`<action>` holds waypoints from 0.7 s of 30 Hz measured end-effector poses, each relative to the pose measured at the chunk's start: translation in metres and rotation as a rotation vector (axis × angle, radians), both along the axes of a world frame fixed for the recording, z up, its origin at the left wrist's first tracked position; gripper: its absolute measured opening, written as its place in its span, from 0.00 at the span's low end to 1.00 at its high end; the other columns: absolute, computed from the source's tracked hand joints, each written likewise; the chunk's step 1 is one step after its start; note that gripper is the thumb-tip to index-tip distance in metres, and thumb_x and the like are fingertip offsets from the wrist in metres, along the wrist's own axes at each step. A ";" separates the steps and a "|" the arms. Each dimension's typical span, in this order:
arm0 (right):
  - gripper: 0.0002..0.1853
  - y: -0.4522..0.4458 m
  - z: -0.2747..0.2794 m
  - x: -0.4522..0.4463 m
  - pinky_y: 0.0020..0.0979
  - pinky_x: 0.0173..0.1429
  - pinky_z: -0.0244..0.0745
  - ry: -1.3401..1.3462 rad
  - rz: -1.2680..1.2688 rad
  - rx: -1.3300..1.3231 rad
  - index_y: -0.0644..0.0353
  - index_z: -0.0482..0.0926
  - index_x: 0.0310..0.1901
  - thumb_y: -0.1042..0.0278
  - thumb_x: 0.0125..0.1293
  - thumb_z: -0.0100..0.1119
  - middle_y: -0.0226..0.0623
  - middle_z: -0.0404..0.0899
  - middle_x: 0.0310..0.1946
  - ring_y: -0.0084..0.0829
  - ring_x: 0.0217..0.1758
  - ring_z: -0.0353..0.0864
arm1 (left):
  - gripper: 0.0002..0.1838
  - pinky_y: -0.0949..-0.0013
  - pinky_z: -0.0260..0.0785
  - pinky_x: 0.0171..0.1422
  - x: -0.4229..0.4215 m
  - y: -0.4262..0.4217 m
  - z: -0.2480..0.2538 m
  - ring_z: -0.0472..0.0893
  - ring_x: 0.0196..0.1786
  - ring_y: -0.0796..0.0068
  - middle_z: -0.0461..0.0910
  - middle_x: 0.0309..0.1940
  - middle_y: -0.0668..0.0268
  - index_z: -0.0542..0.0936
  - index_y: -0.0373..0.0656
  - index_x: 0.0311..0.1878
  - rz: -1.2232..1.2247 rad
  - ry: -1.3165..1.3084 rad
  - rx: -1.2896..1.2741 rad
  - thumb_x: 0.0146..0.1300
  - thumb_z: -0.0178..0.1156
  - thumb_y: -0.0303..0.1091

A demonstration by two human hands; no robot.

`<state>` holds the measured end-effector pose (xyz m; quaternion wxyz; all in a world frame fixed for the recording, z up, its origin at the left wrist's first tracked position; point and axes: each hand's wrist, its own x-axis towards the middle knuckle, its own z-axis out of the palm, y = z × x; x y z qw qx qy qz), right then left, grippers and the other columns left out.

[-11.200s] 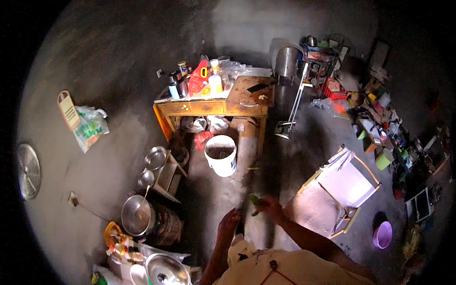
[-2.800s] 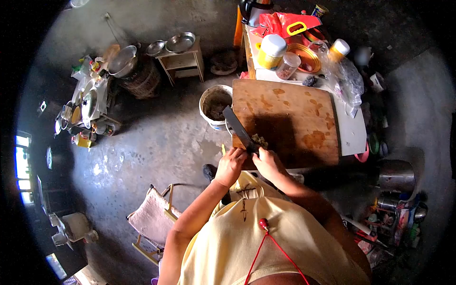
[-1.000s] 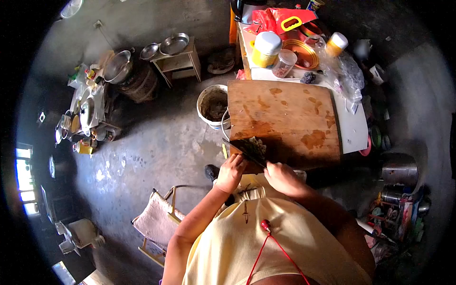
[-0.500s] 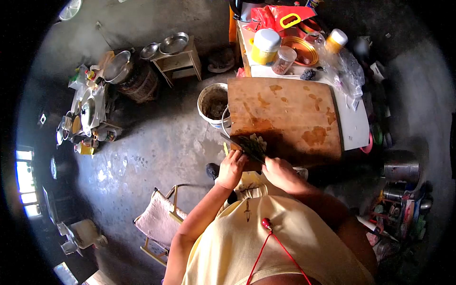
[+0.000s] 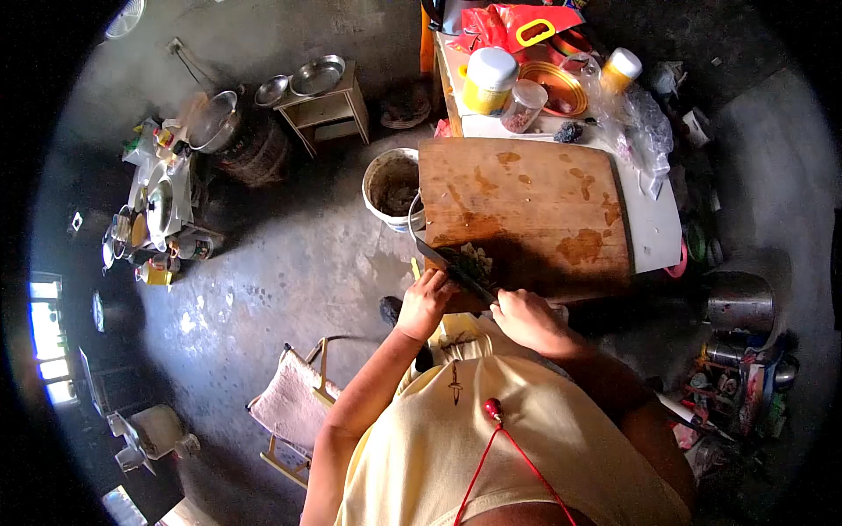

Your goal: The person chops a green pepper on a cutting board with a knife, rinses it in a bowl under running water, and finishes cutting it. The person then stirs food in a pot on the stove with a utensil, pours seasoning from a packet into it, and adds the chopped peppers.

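Observation:
A large wooden cutting board with wet patches lies before me. At its near left edge my right hand is closed on the handle end of a dark-bladed knife, whose blade slants up to the left. Beyond the blade rests a small heap of chopped greens with pale bits. My left hand is closed at the board's near left corner, its fingertips close beside the blade. What its fingers hold is hidden.
A white bucket with dirty contents stands left of the board. Behind the board are a yellow jar with a white lid, a clear jar, an orange bowl and a plastic bag. A folding chair stands lower left.
The knife blade has turned so more of its flat face shows. My right hand has shifted slightly right and down. The left hand is nearly where it was.

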<state>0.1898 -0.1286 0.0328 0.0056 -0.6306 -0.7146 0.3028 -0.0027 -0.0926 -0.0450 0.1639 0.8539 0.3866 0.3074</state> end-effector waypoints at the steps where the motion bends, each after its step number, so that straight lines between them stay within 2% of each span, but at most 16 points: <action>1: 0.12 0.000 0.000 0.000 0.47 0.31 0.73 0.010 0.001 -0.030 0.67 0.73 0.29 0.65 0.62 0.49 0.55 0.75 0.21 0.52 0.27 0.78 | 0.08 0.63 0.70 0.38 0.000 0.000 0.000 0.73 0.37 0.62 0.70 0.32 0.63 0.76 0.42 0.33 -0.001 0.001 -0.005 0.47 0.56 0.27; 4: 0.12 0.006 -0.024 -0.013 0.46 0.32 0.73 0.074 -0.027 0.068 0.68 0.73 0.29 0.66 0.60 0.50 0.56 0.75 0.22 0.53 0.28 0.78 | 0.08 0.64 0.71 0.38 0.001 -0.003 0.001 0.72 0.38 0.61 0.70 0.33 0.62 0.76 0.42 0.34 0.009 -0.022 -0.057 0.48 0.56 0.26; 6: 0.10 0.013 -0.038 -0.020 0.44 0.35 0.72 0.042 0.090 0.333 0.67 0.72 0.28 0.66 0.59 0.51 0.56 0.74 0.24 0.50 0.28 0.76 | 0.09 0.64 0.70 0.39 0.002 -0.003 0.004 0.72 0.38 0.61 0.71 0.34 0.62 0.76 0.41 0.36 0.021 0.005 -0.090 0.49 0.55 0.24; 7: 0.09 0.022 -0.034 -0.026 0.42 0.36 0.71 0.158 -0.107 0.078 0.65 0.71 0.27 0.67 0.59 0.51 0.55 0.72 0.24 0.46 0.27 0.74 | 0.09 0.64 0.70 0.39 0.002 -0.006 0.004 0.72 0.38 0.61 0.71 0.34 0.62 0.76 0.41 0.36 0.018 0.010 -0.087 0.49 0.55 0.24; 10: 0.10 0.020 -0.041 -0.029 0.43 0.35 0.72 0.256 -0.213 0.171 0.65 0.71 0.28 0.66 0.60 0.51 0.55 0.72 0.25 0.48 0.28 0.74 | 0.11 0.64 0.70 0.41 0.002 -0.008 0.007 0.72 0.39 0.60 0.71 0.36 0.60 0.76 0.39 0.38 0.067 -0.043 -0.094 0.49 0.54 0.23; 11: 0.10 0.014 -0.041 -0.025 0.43 0.35 0.72 0.254 -0.209 0.168 0.65 0.71 0.28 0.66 0.60 0.51 0.55 0.72 0.25 0.48 0.28 0.74 | 0.11 0.64 0.70 0.41 0.002 -0.008 0.007 0.72 0.39 0.60 0.71 0.36 0.60 0.76 0.39 0.38 0.071 -0.045 -0.097 0.49 0.54 0.23; 13: 0.10 0.003 -0.021 -0.013 0.43 0.29 0.71 0.222 -0.088 0.190 0.65 0.70 0.29 0.66 0.60 0.50 0.52 0.72 0.21 0.48 0.23 0.75 | 0.07 0.61 0.70 0.41 0.002 -0.009 0.005 0.73 0.39 0.56 0.73 0.35 0.59 0.75 0.38 0.34 0.078 -0.056 -0.166 0.49 0.55 0.23; 14: 0.09 0.002 -0.020 -0.005 0.43 0.25 0.70 0.057 0.002 0.075 0.65 0.70 0.30 0.67 0.60 0.50 0.49 0.72 0.18 0.48 0.21 0.75 | 0.07 0.61 0.70 0.41 0.002 -0.009 0.004 0.73 0.39 0.56 0.73 0.35 0.59 0.75 0.38 0.34 0.078 -0.059 -0.171 0.49 0.55 0.23; 18: 0.09 0.006 -0.015 -0.006 0.43 0.27 0.72 0.036 0.034 -0.024 0.65 0.71 0.30 0.67 0.59 0.51 0.50 0.73 0.19 0.48 0.22 0.77 | 0.08 0.62 0.70 0.40 -0.001 -0.006 0.005 0.73 0.39 0.58 0.72 0.34 0.60 0.76 0.40 0.34 0.071 -0.049 -0.131 0.48 0.55 0.23; 21: 0.08 0.015 -0.034 -0.027 0.43 0.30 0.74 0.113 -0.038 0.109 0.65 0.72 0.29 0.68 0.56 0.52 0.53 0.75 0.21 0.49 0.25 0.78 | 0.08 0.64 0.70 0.39 0.001 -0.005 0.007 0.73 0.38 0.61 0.72 0.34 0.62 0.76 0.41 0.35 0.070 -0.045 -0.135 0.48 0.55 0.24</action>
